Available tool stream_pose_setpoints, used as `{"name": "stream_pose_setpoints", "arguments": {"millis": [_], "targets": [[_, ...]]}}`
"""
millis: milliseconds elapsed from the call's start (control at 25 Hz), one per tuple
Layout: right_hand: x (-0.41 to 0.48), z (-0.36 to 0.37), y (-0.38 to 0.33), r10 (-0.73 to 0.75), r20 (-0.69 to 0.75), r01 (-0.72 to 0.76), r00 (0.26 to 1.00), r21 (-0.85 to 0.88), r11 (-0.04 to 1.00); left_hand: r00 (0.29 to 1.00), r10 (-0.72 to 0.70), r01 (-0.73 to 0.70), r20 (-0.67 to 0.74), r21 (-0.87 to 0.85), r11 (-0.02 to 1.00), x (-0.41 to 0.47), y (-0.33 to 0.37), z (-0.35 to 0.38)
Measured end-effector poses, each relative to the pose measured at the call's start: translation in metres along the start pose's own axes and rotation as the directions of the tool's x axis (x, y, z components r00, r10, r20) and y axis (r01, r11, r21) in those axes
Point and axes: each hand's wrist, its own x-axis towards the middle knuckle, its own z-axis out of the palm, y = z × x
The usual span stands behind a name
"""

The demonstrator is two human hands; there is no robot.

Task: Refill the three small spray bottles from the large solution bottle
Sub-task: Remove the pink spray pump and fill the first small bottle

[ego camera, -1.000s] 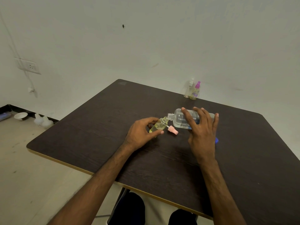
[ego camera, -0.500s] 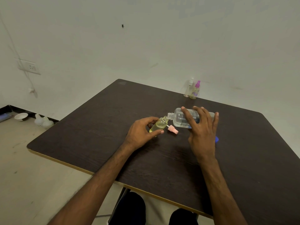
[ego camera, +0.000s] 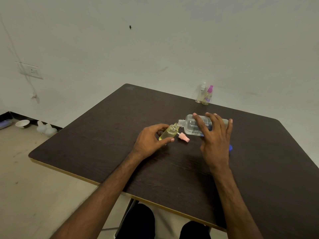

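A dark brown table (ego camera: 103, 144) with a few small things on it.
At its far edge, upper right of the middle, a white-topped spray bottle (ego camera: 200, 94) and a purple-topped spray bottle (ego camera: 207, 96) stand side by side. A pink spray top (ego camera: 184, 137) lies near the centre, and a half-hidden blue cap (ego camera: 230, 147) lies further right.

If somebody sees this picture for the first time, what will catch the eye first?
The right hand holds the large solution bottle tipped sideways at the middle of the dark table, its open neck at the mouth of a small spray bottle of yellowish liquid, tilted in the left hand. A pink spray cap lies between the hands. A white-capped spray bottle and a purple-capped spray bottle stand at the far edge.
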Motion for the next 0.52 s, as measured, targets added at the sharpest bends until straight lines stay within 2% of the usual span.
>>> {"name": "stream_pose_setpoints", "arguments": {"millis": [520], "targets": [[0.0001, 0.0001, -0.0004, 0.004, 0.002, -0.004, 1.000, 0.005, 1.000, 1.000, -0.005, 0.005, 0.003, -0.008, 1.000, -0.0004, 0.0012, -0.0008]]}}
